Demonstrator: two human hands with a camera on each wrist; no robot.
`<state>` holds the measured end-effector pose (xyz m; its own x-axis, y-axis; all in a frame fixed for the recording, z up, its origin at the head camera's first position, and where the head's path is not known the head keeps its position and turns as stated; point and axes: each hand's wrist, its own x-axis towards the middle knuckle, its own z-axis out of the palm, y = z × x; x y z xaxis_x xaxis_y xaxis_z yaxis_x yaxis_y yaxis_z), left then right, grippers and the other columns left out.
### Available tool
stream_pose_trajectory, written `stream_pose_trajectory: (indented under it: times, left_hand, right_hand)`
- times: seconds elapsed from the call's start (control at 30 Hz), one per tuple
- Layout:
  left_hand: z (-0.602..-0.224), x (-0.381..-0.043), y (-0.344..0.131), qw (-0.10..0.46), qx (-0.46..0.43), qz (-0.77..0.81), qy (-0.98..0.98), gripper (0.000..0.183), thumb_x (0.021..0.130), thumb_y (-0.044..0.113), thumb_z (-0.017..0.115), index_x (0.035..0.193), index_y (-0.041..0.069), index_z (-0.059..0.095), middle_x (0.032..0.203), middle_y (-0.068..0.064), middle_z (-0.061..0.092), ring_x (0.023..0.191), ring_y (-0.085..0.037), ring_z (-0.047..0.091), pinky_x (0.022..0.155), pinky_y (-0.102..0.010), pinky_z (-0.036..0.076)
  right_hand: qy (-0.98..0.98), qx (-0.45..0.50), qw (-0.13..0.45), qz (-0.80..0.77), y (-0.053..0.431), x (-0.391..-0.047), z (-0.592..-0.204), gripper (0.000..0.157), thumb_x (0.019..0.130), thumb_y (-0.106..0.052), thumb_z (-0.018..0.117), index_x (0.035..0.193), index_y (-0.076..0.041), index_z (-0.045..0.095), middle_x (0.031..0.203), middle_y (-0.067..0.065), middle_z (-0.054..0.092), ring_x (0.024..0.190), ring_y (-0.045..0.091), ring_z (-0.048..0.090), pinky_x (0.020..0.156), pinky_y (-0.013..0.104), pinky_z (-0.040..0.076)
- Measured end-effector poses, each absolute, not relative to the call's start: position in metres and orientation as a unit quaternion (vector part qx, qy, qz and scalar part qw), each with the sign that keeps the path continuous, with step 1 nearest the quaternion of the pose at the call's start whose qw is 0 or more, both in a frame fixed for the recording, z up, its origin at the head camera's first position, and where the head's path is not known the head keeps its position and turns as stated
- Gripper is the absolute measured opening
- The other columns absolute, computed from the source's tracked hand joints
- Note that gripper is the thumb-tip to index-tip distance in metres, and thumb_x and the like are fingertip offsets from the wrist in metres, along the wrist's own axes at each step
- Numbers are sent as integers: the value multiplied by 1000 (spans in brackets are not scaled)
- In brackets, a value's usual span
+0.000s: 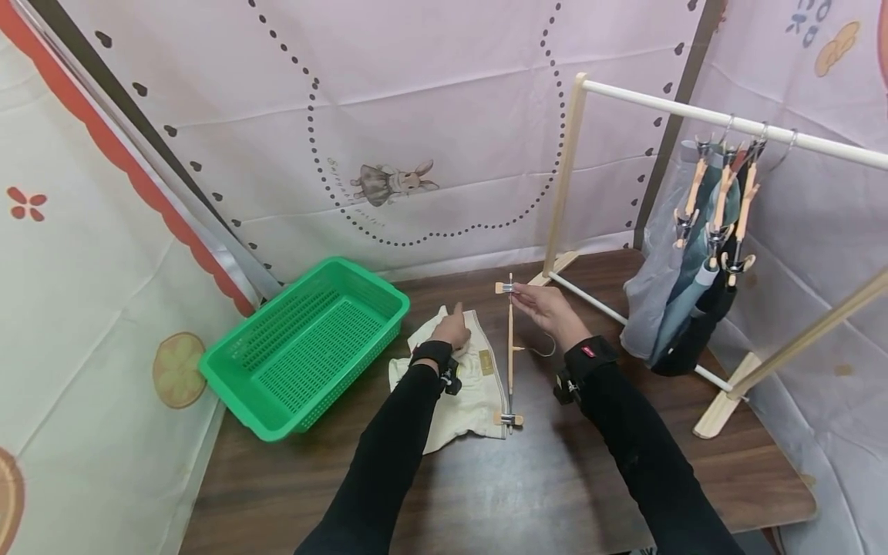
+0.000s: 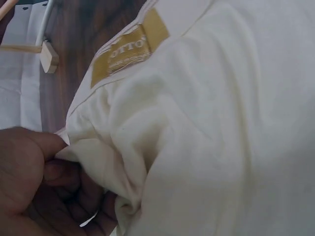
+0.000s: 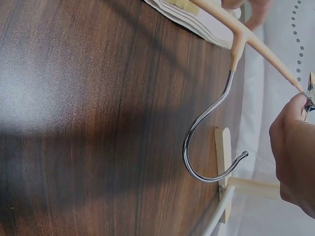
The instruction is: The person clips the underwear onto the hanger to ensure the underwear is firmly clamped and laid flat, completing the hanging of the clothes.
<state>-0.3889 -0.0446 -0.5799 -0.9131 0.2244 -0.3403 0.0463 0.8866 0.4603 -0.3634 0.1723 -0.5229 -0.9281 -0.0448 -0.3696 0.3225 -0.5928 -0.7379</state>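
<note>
Cream pants (image 1: pixel 475 385) lie on the table, their waistband along the right side with a gold label (image 2: pixel 129 49) inside it. My left hand (image 1: pixel 452 330) is at the waistband's far end; the left wrist view shows thumb and finger pinching the cloth there. A wooden clip hanger (image 1: pixel 510 347) lies alongside the waistband, its metal hook (image 3: pixel 189 142) pointing right. Its near clip (image 1: pixel 509 420) sits on the waistband's near corner. My right hand (image 1: pixel 548 308) grips the far clip (image 1: pixel 505 288), which is apart from the cloth.
A green plastic basket (image 1: pixel 398 308) stands on the left. To the right is a rack (image 1: pixel 569 169) with a white rail, where several garments (image 1: pixel 683 293) hang from clip hangers. Printed cloth (image 1: pixel 444 116) encloses the table (image 1: pixel 555 493) at the back and sides.
</note>
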Motion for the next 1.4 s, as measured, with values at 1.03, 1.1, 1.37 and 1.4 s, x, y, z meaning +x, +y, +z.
stream_pose_trajectory:
  times: [1.03, 1.1, 1.37, 1.4]
  left_hand:
    - [-504, -395, -52, 36, 218, 404, 887, 18, 106, 22, 57, 116, 8, 62, 121, -10, 64, 115, -25, 59, 97, -41, 49]
    - [-504, -395, -53, 36, 211, 417, 883, 17, 106, 23, 58, 115, 9, 63, 120, -10, 65, 115, -25, 59, 96, -42, 49]
    - [-504, -401, -51, 14, 206, 446, 871, 16, 102, 23, 64, 110, 9, 67, 114, -8, 68, 107, -23, 61, 91, -39, 50]
    - [-503, -402, -51, 11, 206, 447, 871, 16, 102, 23, 64, 109, 9, 68, 113, -7, 68, 106, -23, 61, 90, -39, 50]
  right_hand:
    - [627, 66, 80, -772, 162, -355, -505, 42, 101, -1, 60, 135, 21, 50, 116, 27, 69, 80, 13, 74, 103, 42, 50]
    - [635, 56, 84, -766, 162, -355, -504, 41, 101, -2, 61, 134, 20, 51, 106, 21, 72, 79, 12, 74, 105, 44, 48]
    - [651, 28, 99, -753, 160, -357, -500, 41, 101, -1, 61, 134, 20, 50, 86, 2, 72, 79, 11, 73, 104, 44, 49]
    - [652, 27, 98, -752, 159, -357, -500, 41, 101, -1, 61, 134, 21, 50, 86, 3, 72, 78, 11, 73, 105, 46, 48]
